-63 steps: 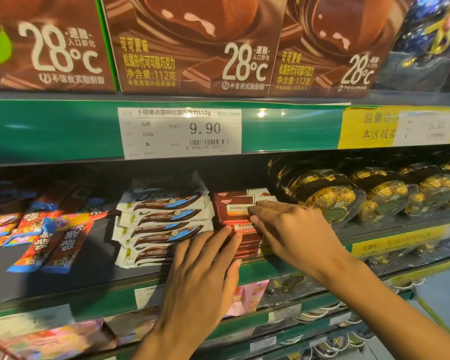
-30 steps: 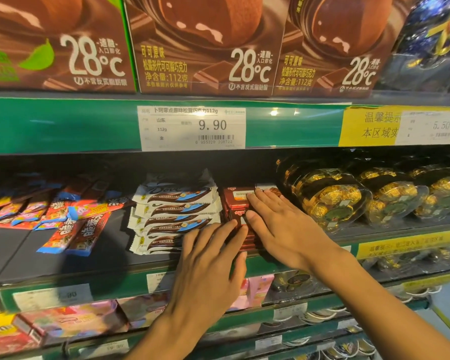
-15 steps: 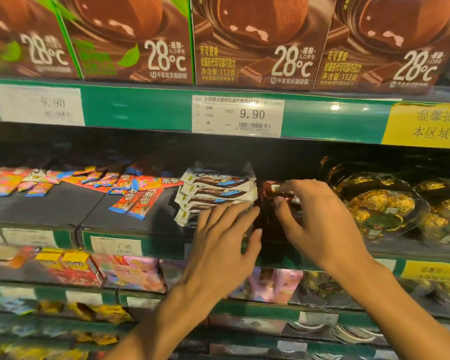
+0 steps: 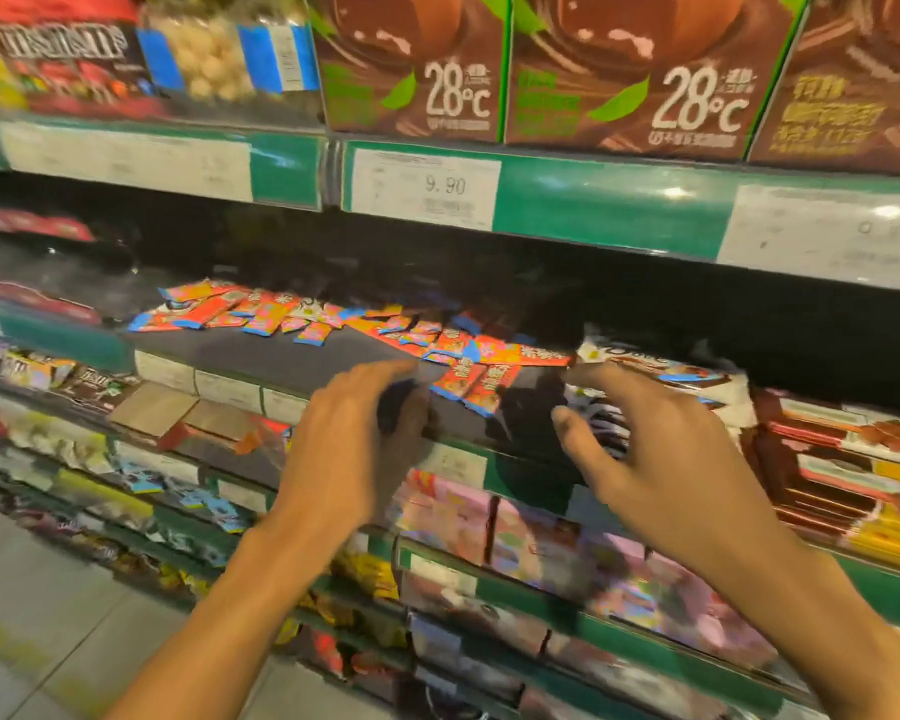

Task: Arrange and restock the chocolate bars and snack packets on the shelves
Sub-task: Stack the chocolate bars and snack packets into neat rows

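Observation:
Small red and blue snack bars (image 4: 344, 324) lie scattered over the dark middle shelf (image 4: 292, 361). To their right sits a stack of white chocolate bars (image 4: 655, 376), and further right a stack of red chocolate bars (image 4: 842, 459). My left hand (image 4: 354, 449) hovers in front of the shelf edge below the scattered bars, fingers loosely curled, holding nothing. My right hand (image 4: 645, 454) hangs with fingers spread and bent just in front of the white stack, empty. The picture is blurred by motion.
Brown 28°C chocolate boxes (image 4: 630, 70) stand on the shelf above, behind a green rail with a 9.90 price tag (image 4: 427, 187). Lower shelves carry pink packets (image 4: 489, 517) and mixed sweets. Grey floor shows at the lower left.
Both hands have left the red chocolate stack and moved left, now before the scattered bars and the white stack. The view has swung left, so the gold chocolate boxes are out of sight.

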`<state>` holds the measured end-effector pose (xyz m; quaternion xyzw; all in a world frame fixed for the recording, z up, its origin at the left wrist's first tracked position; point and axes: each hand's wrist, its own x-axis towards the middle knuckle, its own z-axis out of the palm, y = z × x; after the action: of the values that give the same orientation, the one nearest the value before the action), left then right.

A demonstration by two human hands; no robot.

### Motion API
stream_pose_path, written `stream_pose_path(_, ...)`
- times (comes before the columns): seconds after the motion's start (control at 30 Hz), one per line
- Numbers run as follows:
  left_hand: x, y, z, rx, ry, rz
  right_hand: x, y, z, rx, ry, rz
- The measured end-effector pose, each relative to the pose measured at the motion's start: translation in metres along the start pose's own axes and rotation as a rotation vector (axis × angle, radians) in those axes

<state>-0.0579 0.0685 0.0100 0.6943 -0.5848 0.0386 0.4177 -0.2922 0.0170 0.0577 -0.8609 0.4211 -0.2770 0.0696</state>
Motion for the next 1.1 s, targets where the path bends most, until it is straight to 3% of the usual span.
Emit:
stream_pose_path(0.27, 0.044, -0.13, -0.06, -0.077, -0.075, -0.092, 0.067, -0.098, 0.102, -0.027, -0.073, -0.015)
stream_pose_path(0.63, 0.133, -0.277, -0.085, 0.352, -0.08, 0.041, 0.168, -0.157, 0.204, -0.157, -0.124, -0.042)
stream_pose_path(0.8, 0.164, -0.308, -0.079, 0.554, -0.24, -0.013, 0.217, -0.174, 0.233, -0.298, -0.154, -0.012)
stream_pose_path(0.93, 0.173, -0.311, -0.075, 0.562, -0.214, -0.109, 0.241, -0.181, 0.25, -0.402, -0.234, 0.026)
stream_pose_path(1.1, 0.172, -0.313, -0.08, 0.586, -0.241, -0.02, 0.241, -0.177, 0.256, -0.371, -0.297, 0.113)
